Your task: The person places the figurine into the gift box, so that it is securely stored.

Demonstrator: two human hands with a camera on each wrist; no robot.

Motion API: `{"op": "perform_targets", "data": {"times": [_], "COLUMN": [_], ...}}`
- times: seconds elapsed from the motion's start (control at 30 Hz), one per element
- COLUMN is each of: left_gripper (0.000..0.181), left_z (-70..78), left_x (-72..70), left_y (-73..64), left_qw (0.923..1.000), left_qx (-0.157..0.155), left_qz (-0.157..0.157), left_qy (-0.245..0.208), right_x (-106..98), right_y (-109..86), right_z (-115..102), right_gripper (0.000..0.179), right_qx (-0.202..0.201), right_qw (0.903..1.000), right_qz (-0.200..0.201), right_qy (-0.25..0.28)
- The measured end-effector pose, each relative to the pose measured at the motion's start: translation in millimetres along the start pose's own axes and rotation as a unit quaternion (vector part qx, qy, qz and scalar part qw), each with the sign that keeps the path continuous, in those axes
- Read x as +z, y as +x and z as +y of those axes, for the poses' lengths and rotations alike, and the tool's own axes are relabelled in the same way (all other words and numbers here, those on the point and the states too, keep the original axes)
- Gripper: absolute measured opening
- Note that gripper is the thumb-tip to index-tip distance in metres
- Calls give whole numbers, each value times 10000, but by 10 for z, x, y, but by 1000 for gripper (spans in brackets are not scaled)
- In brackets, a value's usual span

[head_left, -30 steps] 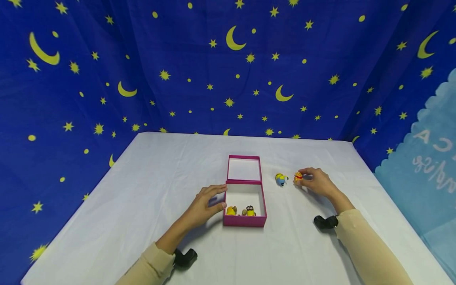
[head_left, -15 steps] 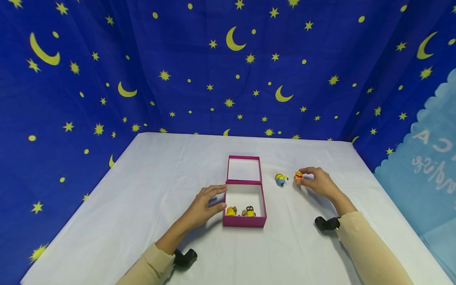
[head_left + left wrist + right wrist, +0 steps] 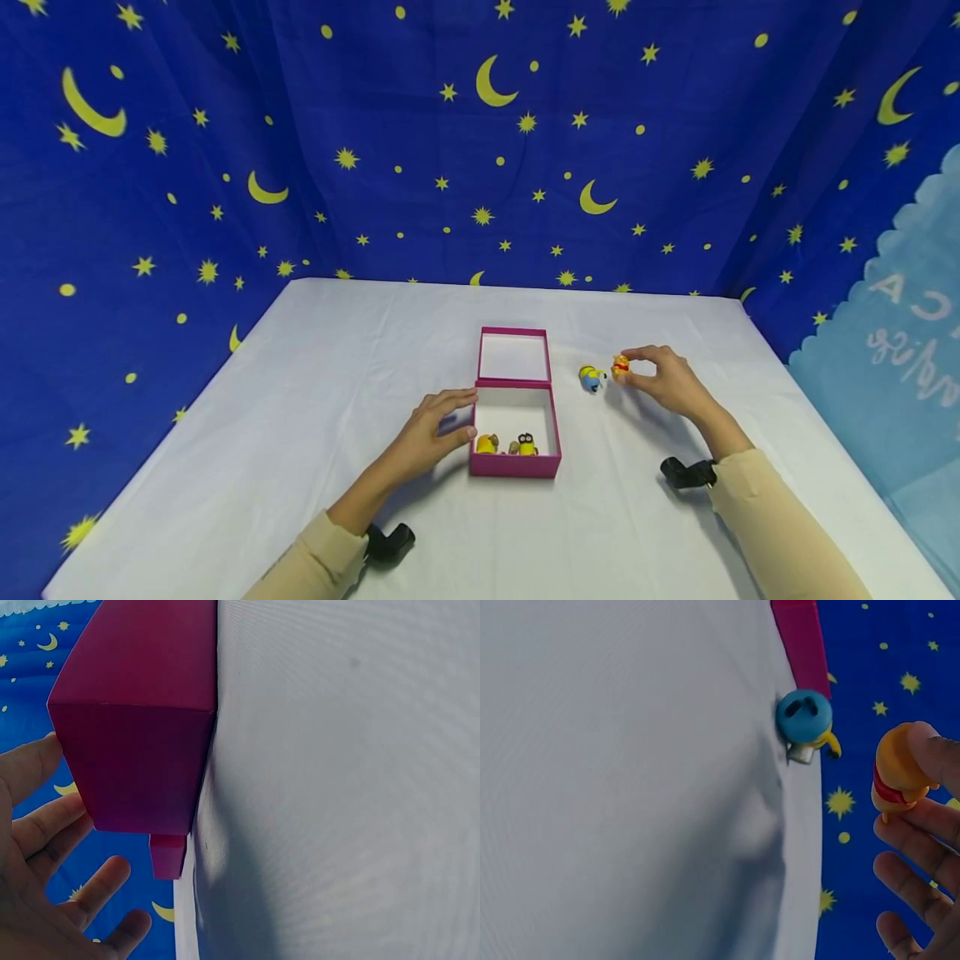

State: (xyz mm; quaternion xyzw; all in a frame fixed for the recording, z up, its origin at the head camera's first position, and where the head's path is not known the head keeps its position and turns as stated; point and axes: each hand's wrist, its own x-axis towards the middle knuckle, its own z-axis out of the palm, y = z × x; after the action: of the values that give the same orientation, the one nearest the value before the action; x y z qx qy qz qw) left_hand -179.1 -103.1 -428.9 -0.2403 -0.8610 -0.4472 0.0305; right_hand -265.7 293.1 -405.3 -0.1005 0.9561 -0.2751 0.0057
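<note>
My right hand (image 3: pixel 665 383) pinches a small orange bear figurine with a red shirt (image 3: pixel 620 367) between thumb and fingertips. In the right wrist view the bear figurine (image 3: pixel 900 769) is off the table. Just left of it a blue-and-yellow minion figurine (image 3: pixel 591 378) lies on the cloth. My left hand (image 3: pixel 427 433) touches the left side of a magenta box (image 3: pixel 514 466), its fingers fairly straight. Inside the box, near its front wall, are a yellow figurine (image 3: pixel 487 444) and a minion with dark goggles (image 3: pixel 527 445). A small brownish thing between them is partly hidden.
The box's lid (image 3: pixel 514 354) lies opened out behind it, white inside. A white cloth (image 3: pixel 360 358) covers the table. Blue curtains with moons and stars (image 3: pixel 420 133) rise behind and at the sides. A light-blue panel (image 3: pixel 900 375) hangs at the right.
My right hand has raised the bear figurine a little and shifted it left, closer to the minion on the cloth. The left hand and the box have stayed in place.
</note>
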Motion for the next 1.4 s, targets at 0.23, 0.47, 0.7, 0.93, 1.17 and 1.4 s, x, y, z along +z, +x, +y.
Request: {"op": "perform_targets", "data": {"times": [0.23, 0.47, 0.7, 0.93, 1.17, 1.4], "left_gripper": [49, 49, 49, 49, 50, 50], "left_z": [-6, 9, 12, 14, 10, 10], "left_x": [1, -16, -18, -20, -17, -15], "left_y": [3, 3, 6, 7, 2, -4], "left_qw": [10000, 10000, 10000, 10000, 10000, 10000], "left_qx": [43, -5, 8, -19, -10, 12], "left_qz": [10, -30, -40, -41, -35, -25], "left_qy": [61, -10, 14, 7, -20, -16], "right_x": [-16, -22, -21, -6, 32, 83], "right_y": [-46, -95, -132, -166, -211, -262], "right_z": [-129, -248, -356, -456, -573, -687], "right_gripper": [64, 61, 59, 57, 54, 55], "right_qx": [-59, -342, -572, -736, -909, -1050], "right_qw": [9999, 9990, 9976, 9962, 9944, 9923], "right_qz": [48, 207, 319, 348, 408, 490], "right_qy": [83, 177, 214, 312, 367, 430]}}
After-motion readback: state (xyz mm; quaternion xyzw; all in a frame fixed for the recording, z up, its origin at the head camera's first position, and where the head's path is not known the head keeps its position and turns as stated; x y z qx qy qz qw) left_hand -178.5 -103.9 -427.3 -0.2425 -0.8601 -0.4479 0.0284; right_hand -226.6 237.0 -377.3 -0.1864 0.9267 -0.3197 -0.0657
